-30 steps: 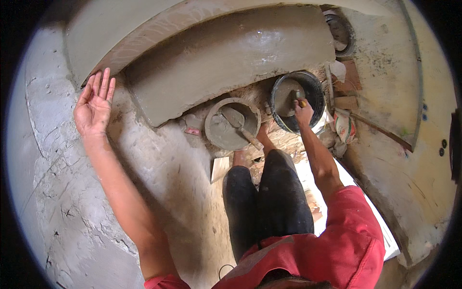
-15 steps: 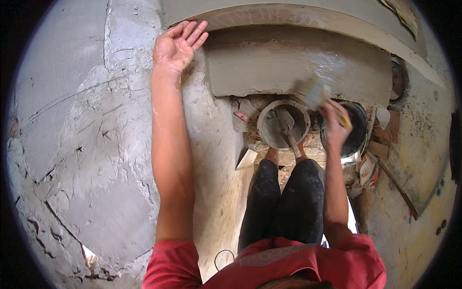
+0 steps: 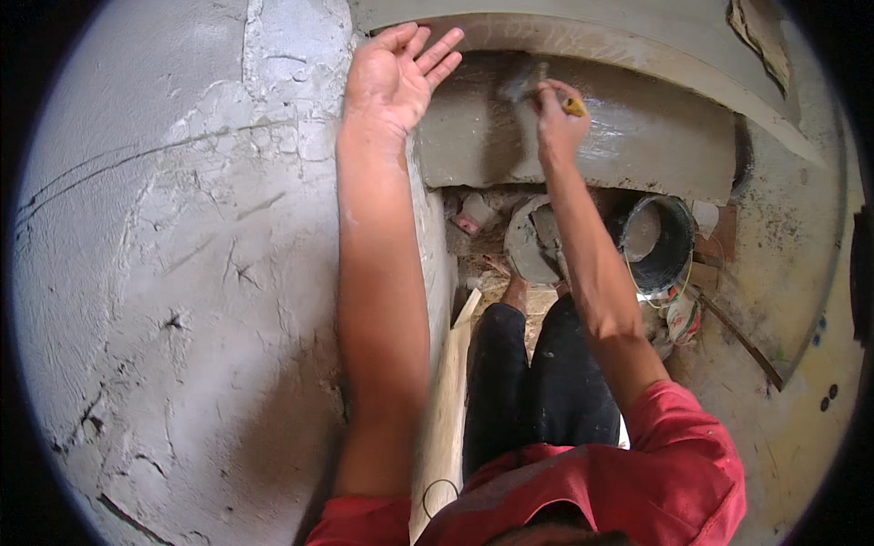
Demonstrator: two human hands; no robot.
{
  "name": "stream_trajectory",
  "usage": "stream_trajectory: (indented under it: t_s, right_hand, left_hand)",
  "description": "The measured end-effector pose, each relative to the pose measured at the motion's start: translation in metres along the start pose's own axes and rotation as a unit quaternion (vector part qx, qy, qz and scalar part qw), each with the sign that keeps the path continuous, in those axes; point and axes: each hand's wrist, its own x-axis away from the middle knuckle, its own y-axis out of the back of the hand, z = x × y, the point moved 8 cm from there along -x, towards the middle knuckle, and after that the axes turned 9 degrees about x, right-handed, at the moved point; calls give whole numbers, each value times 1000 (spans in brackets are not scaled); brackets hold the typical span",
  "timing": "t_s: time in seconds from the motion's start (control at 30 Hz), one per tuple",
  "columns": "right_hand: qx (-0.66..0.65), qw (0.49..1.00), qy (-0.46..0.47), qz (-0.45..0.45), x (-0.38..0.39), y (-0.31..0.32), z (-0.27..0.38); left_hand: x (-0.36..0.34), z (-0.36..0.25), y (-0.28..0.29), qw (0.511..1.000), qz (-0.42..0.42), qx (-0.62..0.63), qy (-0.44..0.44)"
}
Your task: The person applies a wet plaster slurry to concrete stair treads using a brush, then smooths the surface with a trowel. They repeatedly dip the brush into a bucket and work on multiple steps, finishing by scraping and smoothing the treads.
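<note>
A rough grey plastered wall is filling the left side of the frame, its surface showing cracks and pits. Just right of it, the person's left forearm is rising from the lower edge, and the left hand is lying palm up at the upper centre-left, its fingers spread wide. It is nearing the left end of a curved ledge; whether skin is touching it, one cannot tell. Below, a pale, wood-coloured strip is running beside the dark trousers.

At the upper centre, a brush is showing a blurred head in front of a smooth, wet-looking grey face under the ledge; contact there is unclear. The right hand is closing snugly around its handle, the yellow end poking out to the right. Beneath, a round basin is holding a trowel, partly hidden by the right forearm. Further right, a black bucket is containing something grey, a patterned bag is lying just below, and a thin strip is slanting toward the lower right.
</note>
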Motion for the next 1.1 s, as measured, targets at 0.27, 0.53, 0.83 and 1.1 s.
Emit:
stream_trajectory:
  t_s: [0.27, 0.53, 0.83, 1.1]
  right_hand:
    - [71, 997, 13, 30, -8, -83, -40]
    - [11, 997, 49, -62, 20, -13, 6]
    - [64, 998, 28, -4, -72, 26, -35]
    - [397, 851, 195, -284, -108, 299, 97]
  left_hand:
    - [-6, 7, 2, 999, -8, 17, 31]
    - [1, 11, -5, 999, -29, 21, -2]
    - [5, 25, -6, 1000, 7, -27, 5]
    - [-1, 30, -8, 1000, -9, -17, 5]
